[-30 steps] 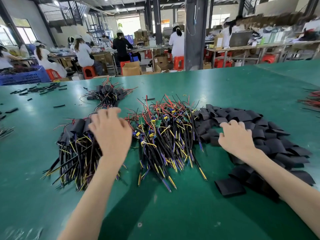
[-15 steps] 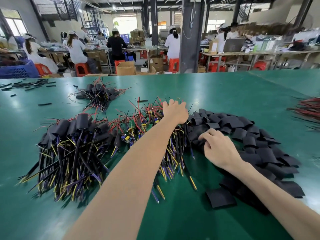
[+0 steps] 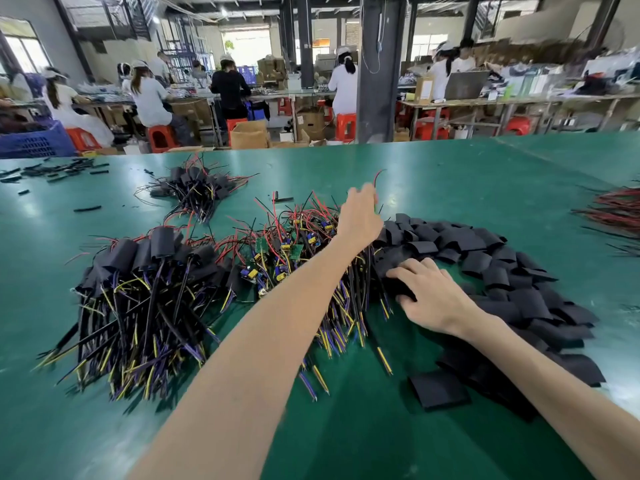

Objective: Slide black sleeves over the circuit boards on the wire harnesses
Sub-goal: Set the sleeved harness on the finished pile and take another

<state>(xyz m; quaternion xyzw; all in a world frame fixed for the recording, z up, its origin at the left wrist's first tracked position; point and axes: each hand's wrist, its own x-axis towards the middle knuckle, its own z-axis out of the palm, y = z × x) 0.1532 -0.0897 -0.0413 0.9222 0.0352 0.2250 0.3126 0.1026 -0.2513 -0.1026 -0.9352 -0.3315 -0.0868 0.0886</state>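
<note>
head view: harness in one grip, sleeve in the other

my left grip (image 3: 360, 220) reaches across the heap of bare harnesses (image 3: 294, 271) to its far edge. its fingers look pinched on a red wire (image 3: 378, 176) that arcs up above them, though the fingertips are partly hidden. my right grip (image 3: 433, 296) sits nearer me at the left edge of the sleeve heap (image 3: 485, 258), thumb and fingers closed on one black sleeve (image 3: 398, 287).

the harnesses lie with their long axis running from me outward. the green circuit boards (image 3: 262, 244) sit at the far end and the striped wire tips point back at me. so the board end lies beyond and left of the held sleeve, and i judge the left grip must bring it rightward. a finished bundle (image 3: 138, 268) lies further left on the desk (image 3: 450, 174).
</note>
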